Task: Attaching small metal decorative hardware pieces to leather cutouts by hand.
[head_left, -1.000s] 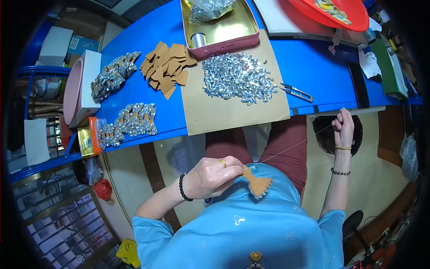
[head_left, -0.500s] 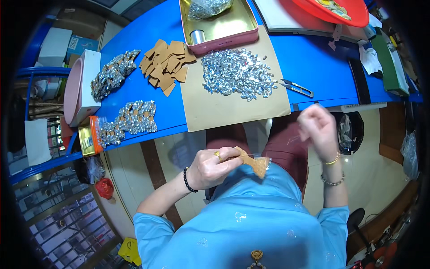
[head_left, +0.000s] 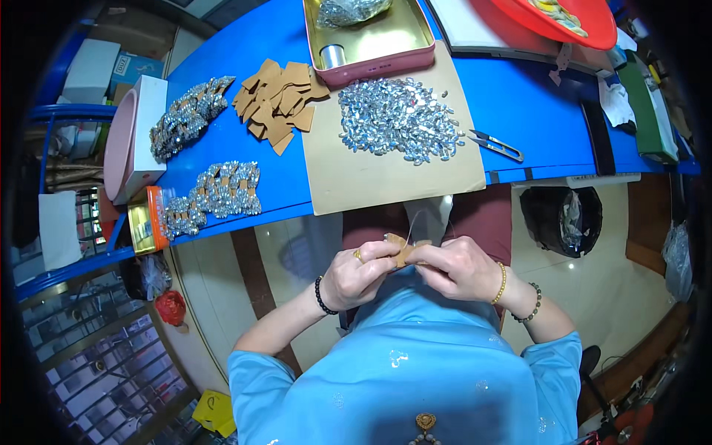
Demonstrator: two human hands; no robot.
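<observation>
My left hand [head_left: 354,279], closed, pinches a small tan felt-like piece [head_left: 400,248] over my lap. Against the right side of the same piece, my right hand [head_left: 461,268] has its thumb and forefinger closed on it; whether a needle is between them is too small to make out. A thin pale thread [head_left: 412,222] loops up from the piece. Much of the piece is hidden by my fingers. Beyond my hands, a pile of silvery, pointed-oval rhinestones [head_left: 400,119] lies on a beige sheet [head_left: 334,185].
Tan cut pieces [head_left: 278,104] are heaped left of the sheet, beside stone-covered pieces [head_left: 230,189]. A pink-rimmed tin [head_left: 374,68] holds a thread spool [head_left: 332,56] and a clear bag. Thread snips [head_left: 498,146] lie on the blue table [head_left: 534,111]. A red basin [head_left: 549,18] stands far right.
My right hand has come down and left from above my right thigh to the tan piece, and its fingers now touch it. My left hand keeps its hold; the piece is turned.
</observation>
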